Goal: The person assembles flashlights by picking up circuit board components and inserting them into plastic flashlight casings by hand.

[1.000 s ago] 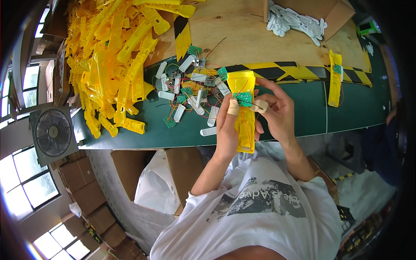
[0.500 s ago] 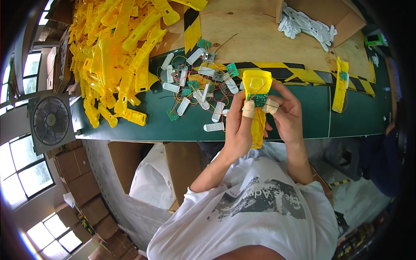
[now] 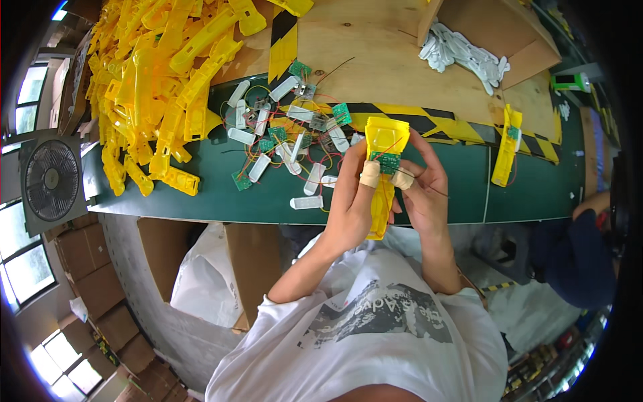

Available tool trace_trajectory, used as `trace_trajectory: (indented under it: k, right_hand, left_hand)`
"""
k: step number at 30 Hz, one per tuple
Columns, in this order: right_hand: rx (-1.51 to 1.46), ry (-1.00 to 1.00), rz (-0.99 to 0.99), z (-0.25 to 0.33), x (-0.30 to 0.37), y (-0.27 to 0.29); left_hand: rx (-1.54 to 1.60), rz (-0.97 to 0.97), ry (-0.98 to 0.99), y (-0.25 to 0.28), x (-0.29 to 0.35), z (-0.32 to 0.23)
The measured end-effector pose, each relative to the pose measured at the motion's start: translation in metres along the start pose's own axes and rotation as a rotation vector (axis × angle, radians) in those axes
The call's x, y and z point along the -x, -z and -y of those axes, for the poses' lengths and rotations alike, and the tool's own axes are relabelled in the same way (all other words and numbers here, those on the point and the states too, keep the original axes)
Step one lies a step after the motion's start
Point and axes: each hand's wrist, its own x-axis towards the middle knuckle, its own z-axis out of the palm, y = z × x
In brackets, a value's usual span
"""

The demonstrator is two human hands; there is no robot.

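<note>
Both my hands hold one yellow plastic housing (image 3: 388, 136) upright in front of me, over the near edge of the green table. My left hand (image 3: 353, 194) grips its left side and my right hand (image 3: 426, 191) its right side. Tan tape wraps both thumbs, which press at a small green circuit board (image 3: 386, 163) lying in the housing's middle. Thin red wires run from the board into the wider top part. Fingers cover part of the housing's narrow lower end. Left of my hands lies a spread of wired circuit boards and white strips (image 3: 288, 149).
A big heap of yellow housings (image 3: 151, 87) fills the table's far left. Another yellow housing with a board (image 3: 506, 145) lies at the right. White parts (image 3: 462, 53) spill from a cardboard box (image 3: 519, 37) at the back. Another person's arm (image 3: 593, 204) shows at the right edge.
The whole view has shifted, so the table's things sit further left. My hands still hold the housing with thumbs at the board; the housing leans slightly more.
</note>
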Motion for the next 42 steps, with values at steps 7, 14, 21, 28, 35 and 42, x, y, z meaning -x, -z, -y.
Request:
trace_trajectory:
  k: [7,14,21,28,35,42]
  right_hand:
    - [0.102,-0.007,0.054,0.010,-0.001,-0.009]
    - [0.099,-0.007,0.093,0.014,0.001,-0.006]
    - [0.132,-0.005,0.046,0.008,-0.004,-0.007]
    - [0.054,-0.008,0.022,0.007,0.004,0.000]
    - [0.695,-0.103,0.200,0.058,-0.022,0.031]
    - [0.750,-0.231,0.377,0.089,-0.054,0.026]
  left_hand:
    - [0.048,0.035,-0.035,0.010,0.001,0.000]
    - [0.135,0.004,-0.042,-0.001,0.004,-0.008]
    - [0.013,-0.021,-0.037,0.001,0.004,-0.007]
    - [-0.278,0.005,-0.133,-0.002,0.006,0.002]
    - [0.226,0.105,0.057,0.003,0.009,0.003]
    - [0.118,0.020,-0.118,-0.017,-0.001,0.007]
